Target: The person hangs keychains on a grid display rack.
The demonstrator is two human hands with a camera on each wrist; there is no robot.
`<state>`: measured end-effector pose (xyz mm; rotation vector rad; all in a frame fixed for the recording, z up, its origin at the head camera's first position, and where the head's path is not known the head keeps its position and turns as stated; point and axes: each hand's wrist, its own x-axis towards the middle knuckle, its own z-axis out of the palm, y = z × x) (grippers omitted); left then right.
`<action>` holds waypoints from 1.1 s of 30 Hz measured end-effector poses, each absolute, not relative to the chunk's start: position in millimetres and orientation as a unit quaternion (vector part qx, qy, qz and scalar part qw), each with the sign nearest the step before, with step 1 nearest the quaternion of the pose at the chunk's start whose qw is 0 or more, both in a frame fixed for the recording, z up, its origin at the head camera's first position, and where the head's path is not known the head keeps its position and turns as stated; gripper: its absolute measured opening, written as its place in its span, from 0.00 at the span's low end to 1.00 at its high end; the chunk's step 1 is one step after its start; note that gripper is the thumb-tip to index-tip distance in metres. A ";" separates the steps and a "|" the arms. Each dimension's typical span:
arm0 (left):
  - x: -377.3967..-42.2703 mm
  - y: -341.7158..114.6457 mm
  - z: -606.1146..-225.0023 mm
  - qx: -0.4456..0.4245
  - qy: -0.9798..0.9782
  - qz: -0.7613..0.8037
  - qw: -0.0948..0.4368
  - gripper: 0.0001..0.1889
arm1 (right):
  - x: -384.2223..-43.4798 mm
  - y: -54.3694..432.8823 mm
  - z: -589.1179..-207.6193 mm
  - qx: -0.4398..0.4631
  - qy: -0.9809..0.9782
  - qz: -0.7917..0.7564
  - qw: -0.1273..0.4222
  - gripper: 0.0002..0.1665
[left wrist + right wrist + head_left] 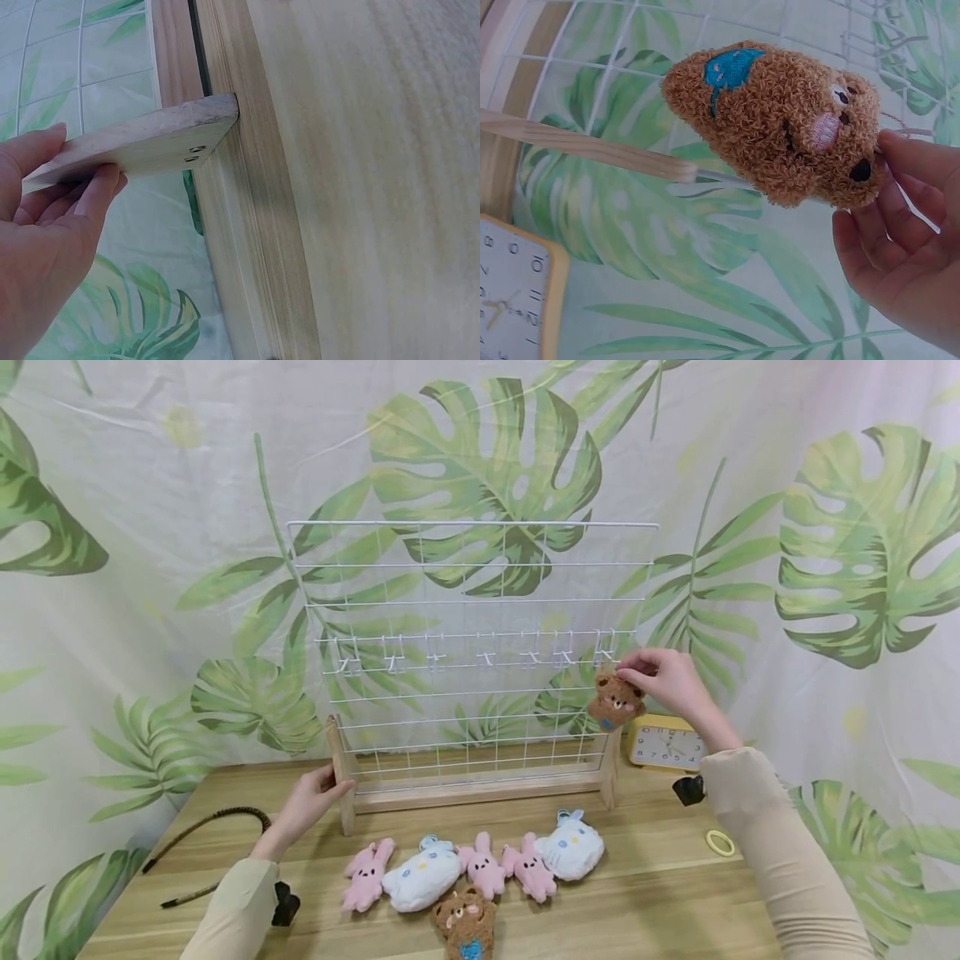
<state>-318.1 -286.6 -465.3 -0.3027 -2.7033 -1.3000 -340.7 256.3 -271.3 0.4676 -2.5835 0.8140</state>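
A brown teddy bear plush charm [617, 700] hangs from my right hand [667, 685], just below the rightmost hook [604, 653] of a white wire grid rack [465, 697]. In the right wrist view, thumb and fingers pinch the top of the bear [780, 124] at its head, where a thin cord shows beside a hook prong. My left hand [309, 806] grips the rack's left wooden upright [341, 768]. The left wrist view shows the thumb on one face of that upright [150, 139] and the fingers on the other.
Before the rack lie pink bunny plushes [367, 875], white cat-like plushes [423, 877] and another brown bear [467, 922]. A yellow clock [666, 745] stands behind the rack's right end. A yellow ring [720, 842] lies at right, a dark headband [225, 814] at left.
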 end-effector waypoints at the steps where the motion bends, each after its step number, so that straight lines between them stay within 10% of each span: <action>1: -318.0 -286.4 -465.3 -0.101 -0.895 -0.431 0.063 0.28 | -341.7 256.0 -273.6 0.168 -0.922 0.292 0.193 0.10; 23: -319.7 -287.3 -467.5 -0.100 -0.893 -0.436 0.053 0.28 | -325.4 264.6 -294.4 0.162 -0.929 0.287 0.167 0.13; 33: -320.0 -289.2 -467.5 -0.104 -0.885 -0.451 0.056 0.28 | -311.7 264.6 -357.3 0.241 -0.937 0.251 0.034 0.08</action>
